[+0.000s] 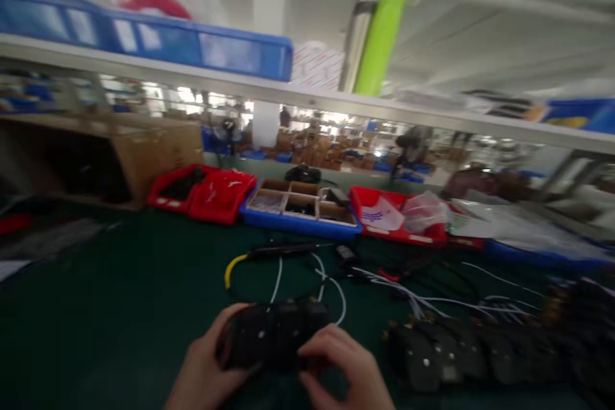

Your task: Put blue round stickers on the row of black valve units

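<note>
Low in the head view, a black boxy device [276, 336] with small bright spots sits between my two hands. My left hand [209, 359] is closed around its left end, thumb along the near side. At its right end the fingers of my right hand [343, 365] are pinched together against it. Blur hides the finer detail there. White cables [339, 291] lie just behind the device. Farther back rests a black pen-like tool [276, 251] with a yellow curved end [233, 269]. A row of similar black devices [451, 355] stands to the right of my right hand.
Along the back of the dark green table [120, 307] stand red bins [218, 202], a blue tray with compartments [300, 224] and another red bin [423, 237]. A cardboard box [163, 144] is at left. A shelf [317, 99] with blue bins [230, 51] spans overhead.
</note>
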A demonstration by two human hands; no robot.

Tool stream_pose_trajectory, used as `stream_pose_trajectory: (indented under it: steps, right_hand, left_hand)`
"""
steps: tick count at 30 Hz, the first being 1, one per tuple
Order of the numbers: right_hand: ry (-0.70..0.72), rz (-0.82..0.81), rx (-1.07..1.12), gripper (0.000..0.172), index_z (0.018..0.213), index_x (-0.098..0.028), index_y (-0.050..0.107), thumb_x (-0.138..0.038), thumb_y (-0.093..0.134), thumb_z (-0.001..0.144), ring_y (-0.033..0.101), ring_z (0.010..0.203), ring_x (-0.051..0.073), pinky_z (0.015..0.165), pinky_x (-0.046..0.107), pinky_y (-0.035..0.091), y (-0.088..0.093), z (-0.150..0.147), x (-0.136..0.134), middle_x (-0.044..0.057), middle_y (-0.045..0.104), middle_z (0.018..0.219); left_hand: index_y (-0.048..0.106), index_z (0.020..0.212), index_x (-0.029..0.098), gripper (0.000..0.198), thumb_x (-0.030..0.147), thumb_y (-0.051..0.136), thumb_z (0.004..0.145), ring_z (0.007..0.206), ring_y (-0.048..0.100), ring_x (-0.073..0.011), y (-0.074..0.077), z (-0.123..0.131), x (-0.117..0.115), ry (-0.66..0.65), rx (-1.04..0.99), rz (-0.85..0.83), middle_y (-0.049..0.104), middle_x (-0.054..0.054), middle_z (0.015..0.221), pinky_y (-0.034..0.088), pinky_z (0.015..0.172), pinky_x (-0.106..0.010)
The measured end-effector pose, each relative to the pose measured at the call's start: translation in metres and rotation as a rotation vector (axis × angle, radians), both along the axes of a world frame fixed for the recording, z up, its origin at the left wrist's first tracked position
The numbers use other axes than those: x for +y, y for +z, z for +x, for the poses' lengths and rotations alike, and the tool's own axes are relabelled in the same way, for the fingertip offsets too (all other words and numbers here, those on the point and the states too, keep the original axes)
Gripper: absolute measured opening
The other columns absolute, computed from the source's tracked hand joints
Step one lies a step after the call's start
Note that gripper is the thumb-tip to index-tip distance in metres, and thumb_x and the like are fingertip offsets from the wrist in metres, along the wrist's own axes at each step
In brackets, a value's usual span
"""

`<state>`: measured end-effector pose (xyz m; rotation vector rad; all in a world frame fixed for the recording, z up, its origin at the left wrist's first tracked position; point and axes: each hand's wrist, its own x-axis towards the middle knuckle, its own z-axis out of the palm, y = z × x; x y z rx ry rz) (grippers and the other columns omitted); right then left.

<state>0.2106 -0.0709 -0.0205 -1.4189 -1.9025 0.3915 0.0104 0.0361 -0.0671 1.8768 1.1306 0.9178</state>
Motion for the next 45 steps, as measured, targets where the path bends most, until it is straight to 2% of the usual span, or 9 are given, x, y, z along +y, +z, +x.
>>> stream_pose_trajectory:
  steps: [2, 4, 8, 12, 20, 26, 31, 39, 45]
  right_hand:
    - [-0.035, 0.034, 0.127, 0.019, 0.100, -0.017, 0.066, -0.008, 0.055, 0.088, 0.065, 0.081, 0.013, 0.073, 0.021, 0.055, 0.002, -0.005, 0.018, 0.006, 0.065, 0.095]
    - [-0.046, 0.078, 0.167, 0.017, 0.095, -0.019, 0.067, -0.008, 0.058, 0.087, 0.064, 0.079, 0.013, 0.070, 0.021, 0.054, 0.008, -0.014, 0.033, 0.004, 0.066, 0.092]
    - [0.036, 0.122, 0.055, 0.019, 0.095, -0.019, 0.068, -0.006, 0.059, 0.085, 0.064, 0.075, 0.012, 0.067, 0.021, 0.053, 0.020, -0.033, 0.053, 0.003, 0.066, 0.090]
    - [0.071, 0.127, -0.095, 0.020, 0.096, -0.017, 0.066, -0.002, 0.058, 0.086, 0.064, 0.078, 0.015, 0.068, 0.024, 0.054, 0.022, -0.044, 0.064, 0.005, 0.065, 0.092]
    - [0.040, 0.179, -0.292, 0.017, 0.096, -0.014, 0.068, -0.004, 0.057, 0.088, 0.063, 0.069, 0.018, 0.060, 0.028, 0.055, 0.022, -0.049, 0.067, 0.007, 0.064, 0.086]
    - [0.015, 0.175, -0.413, 0.017, 0.095, -0.015, 0.070, -0.004, 0.062, 0.085, 0.063, 0.067, 0.018, 0.057, 0.026, 0.053, 0.021, -0.049, 0.068, 0.005, 0.063, 0.082]
    - [0.001, 0.165, -0.497, 0.012, 0.088, -0.015, 0.069, -0.006, 0.062, 0.087, 0.062, 0.065, 0.017, 0.055, 0.026, 0.049, 0.022, -0.051, 0.067, 0.004, 0.062, 0.079]
    - [0.041, 0.109, -0.464, 0.020, 0.096, -0.016, 0.069, -0.003, 0.057, 0.087, 0.062, 0.069, 0.017, 0.059, 0.025, 0.049, 0.021, -0.051, 0.065, 0.004, 0.062, 0.084]
    - [-0.037, 0.021, -0.486, 0.011, 0.095, -0.019, 0.068, -0.014, 0.059, 0.094, 0.063, 0.069, 0.016, 0.061, 0.026, 0.047, 0.018, -0.050, 0.066, 0.002, 0.063, 0.084]
  left_hand:
    - [0.058, 0.120, 0.023, 0.057, 0.030, 0.077, 0.066, 0.076, 0.066, -0.0192, -0.005, -0.011, -0.001, -0.026, -0.024, -0.094, 0.071, 0.003, 0.087, 0.049, 0.065, -0.024]
    - [0.058, 0.118, 0.022, 0.055, 0.029, 0.073, 0.065, 0.067, 0.060, -0.0163, -0.005, -0.011, 0.001, -0.038, -0.029, -0.124, 0.067, 0.004, 0.078, 0.043, 0.059, -0.022]
    - [0.058, 0.115, 0.022, 0.050, 0.026, 0.070, 0.067, 0.062, 0.052, -0.0127, 0.000, -0.004, 0.005, -0.065, -0.050, -0.099, 0.060, 0.007, 0.071, 0.036, 0.055, -0.020]
    - [0.058, 0.113, 0.020, 0.047, 0.023, 0.069, 0.067, 0.058, 0.049, -0.0113, 0.002, -0.003, 0.006, -0.101, -0.077, -0.082, 0.054, 0.009, 0.066, 0.033, 0.052, -0.019]
    - [0.058, 0.115, 0.020, 0.051, 0.021, 0.067, 0.065, 0.057, 0.047, -0.0111, 0.000, -0.002, 0.007, -0.107, -0.074, -0.096, 0.051, 0.009, 0.065, 0.032, 0.052, -0.020]
    - [0.058, 0.115, 0.019, 0.051, 0.024, 0.066, 0.065, 0.060, 0.051, -0.0125, 0.002, -0.002, 0.006, -0.114, -0.053, -0.122, 0.055, 0.008, 0.068, 0.034, 0.054, -0.020]
    - [0.059, 0.113, 0.019, 0.050, 0.022, 0.066, 0.063, 0.058, 0.047, -0.0122, 0.003, -0.002, 0.005, -0.095, -0.002, -0.095, 0.051, 0.009, 0.064, 0.030, 0.053, -0.021]
    - [0.059, 0.113, 0.021, 0.049, 0.021, 0.067, 0.064, 0.060, 0.052, -0.0127, 0.000, -0.002, 0.004, -0.108, -0.015, -0.096, 0.056, 0.008, 0.068, 0.033, 0.053, -0.021]
    - [0.059, 0.112, 0.021, 0.046, 0.022, 0.065, 0.066, 0.064, 0.058, -0.0145, -0.001, -0.003, 0.004, -0.106, -0.014, -0.088, 0.062, 0.006, 0.073, 0.037, 0.056, -0.022]
